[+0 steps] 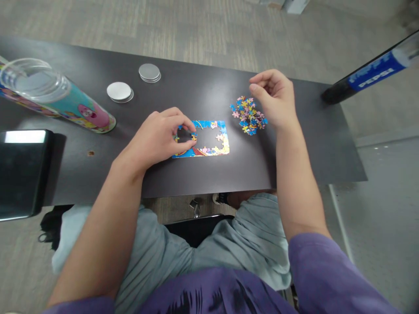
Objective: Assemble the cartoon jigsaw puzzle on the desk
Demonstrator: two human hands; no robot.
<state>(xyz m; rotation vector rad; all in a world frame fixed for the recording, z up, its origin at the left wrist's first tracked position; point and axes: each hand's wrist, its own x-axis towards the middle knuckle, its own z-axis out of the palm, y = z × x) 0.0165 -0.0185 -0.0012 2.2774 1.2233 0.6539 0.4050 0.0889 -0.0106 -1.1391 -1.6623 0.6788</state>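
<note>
puzzle frame [212, 139]: frame centre, on black table [294, 165]; blue border done, middle bare, long axis left-right
left hand [160, 137]: fingers curled, pinching puzzle's left edge
right hand [273, 100]: loosely curled above loose pieces [248, 115], upper right of centre; can't tell if it holds a piece

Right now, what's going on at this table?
A seated person is working on a small jigsaw puzzle on a dark table. Only its border is joined; the middle is open. The left hand pinches its left edge. The right hand hovers, fingers curled, over a pile of loose pieces.
</note>
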